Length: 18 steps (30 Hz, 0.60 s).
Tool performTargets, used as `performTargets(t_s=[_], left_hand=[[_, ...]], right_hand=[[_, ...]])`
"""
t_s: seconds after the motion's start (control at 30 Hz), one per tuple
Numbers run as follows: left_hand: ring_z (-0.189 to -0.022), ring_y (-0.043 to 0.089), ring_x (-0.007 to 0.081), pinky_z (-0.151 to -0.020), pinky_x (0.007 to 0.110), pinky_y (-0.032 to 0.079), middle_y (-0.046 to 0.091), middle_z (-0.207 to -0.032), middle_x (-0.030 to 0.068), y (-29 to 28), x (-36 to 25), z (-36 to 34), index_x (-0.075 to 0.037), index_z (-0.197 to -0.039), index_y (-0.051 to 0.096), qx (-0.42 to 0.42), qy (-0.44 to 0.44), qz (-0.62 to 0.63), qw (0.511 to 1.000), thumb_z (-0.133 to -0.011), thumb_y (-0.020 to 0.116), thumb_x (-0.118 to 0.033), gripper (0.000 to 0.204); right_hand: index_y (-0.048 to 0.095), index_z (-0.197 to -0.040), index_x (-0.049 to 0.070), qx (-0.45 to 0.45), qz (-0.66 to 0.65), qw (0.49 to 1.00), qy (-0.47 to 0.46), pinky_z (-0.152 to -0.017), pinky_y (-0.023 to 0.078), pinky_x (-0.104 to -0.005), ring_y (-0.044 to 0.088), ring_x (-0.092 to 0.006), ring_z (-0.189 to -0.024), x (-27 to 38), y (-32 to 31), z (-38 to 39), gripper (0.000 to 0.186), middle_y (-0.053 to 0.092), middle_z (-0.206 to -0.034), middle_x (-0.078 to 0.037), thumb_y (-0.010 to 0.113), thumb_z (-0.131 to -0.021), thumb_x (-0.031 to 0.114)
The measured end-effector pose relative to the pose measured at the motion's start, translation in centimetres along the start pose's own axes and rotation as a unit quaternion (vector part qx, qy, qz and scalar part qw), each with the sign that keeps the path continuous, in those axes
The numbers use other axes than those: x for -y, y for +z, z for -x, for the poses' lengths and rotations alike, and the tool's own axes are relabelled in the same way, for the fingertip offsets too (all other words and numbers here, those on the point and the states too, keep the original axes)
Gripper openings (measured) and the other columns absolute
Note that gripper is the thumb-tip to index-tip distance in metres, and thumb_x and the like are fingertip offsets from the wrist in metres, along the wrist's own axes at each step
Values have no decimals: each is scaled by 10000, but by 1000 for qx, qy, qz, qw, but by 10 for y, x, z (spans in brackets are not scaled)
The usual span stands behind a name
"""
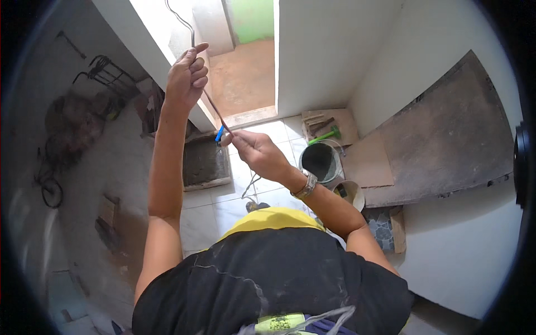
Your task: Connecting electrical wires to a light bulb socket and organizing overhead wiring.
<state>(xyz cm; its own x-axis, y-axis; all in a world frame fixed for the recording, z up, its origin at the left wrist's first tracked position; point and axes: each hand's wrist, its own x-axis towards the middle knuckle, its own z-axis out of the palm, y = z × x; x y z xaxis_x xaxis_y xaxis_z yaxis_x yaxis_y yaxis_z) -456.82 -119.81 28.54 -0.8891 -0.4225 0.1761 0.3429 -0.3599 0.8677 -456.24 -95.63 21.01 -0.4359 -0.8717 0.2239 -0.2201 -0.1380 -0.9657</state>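
Note:
A thin dark electrical cable (214,104) comes down from the top of the picture and runs through my left hand (188,78), which is raised and closed round it. Lower and to the right, my right hand (258,152) pinches the same cable between thumb and fingers, so the stretch between the hands looks taut. Beside the right fingertips shows a small blue piece (219,133); what it is I cannot make out. A pale loop of wire (250,185) hangs below the right hand. My right wrist wears a metal watch (306,185).
A doorway with a raised sill (248,117) opens ahead. On the tiled floor stand a mortar tray (206,162), a bucket (321,161) and a green-handled tool (325,135). A large brown board (446,134) lies to the right. A hand trolley (109,72) is at the far left.

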Motion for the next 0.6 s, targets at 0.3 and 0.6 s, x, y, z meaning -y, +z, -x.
performTargets(t_s=[0.3,0.6], left_hand=[[-568,332,36,-448,167,329,331,-729,-56,35,-20,70,10,-1399,418,-91,47,212,972,-1084,418,-212,385],[-501,370,19,-428,181,298,497,-722,-49,71,-143,129,15,-1329,520,-89,137,-158,974,-1052,489,-204,354]], right_hand=[[544,-1148,-55,146,-127,979,64,-536,511,-289,631,-165,-557,50,2,25,321,644,-682,-101,364,-1077,201],[649,-1188,8,241,264,901,-245,-872,547,-352,687,-185,-930,50,-40,-35,368,725,-989,-121,522,-1048,324]])
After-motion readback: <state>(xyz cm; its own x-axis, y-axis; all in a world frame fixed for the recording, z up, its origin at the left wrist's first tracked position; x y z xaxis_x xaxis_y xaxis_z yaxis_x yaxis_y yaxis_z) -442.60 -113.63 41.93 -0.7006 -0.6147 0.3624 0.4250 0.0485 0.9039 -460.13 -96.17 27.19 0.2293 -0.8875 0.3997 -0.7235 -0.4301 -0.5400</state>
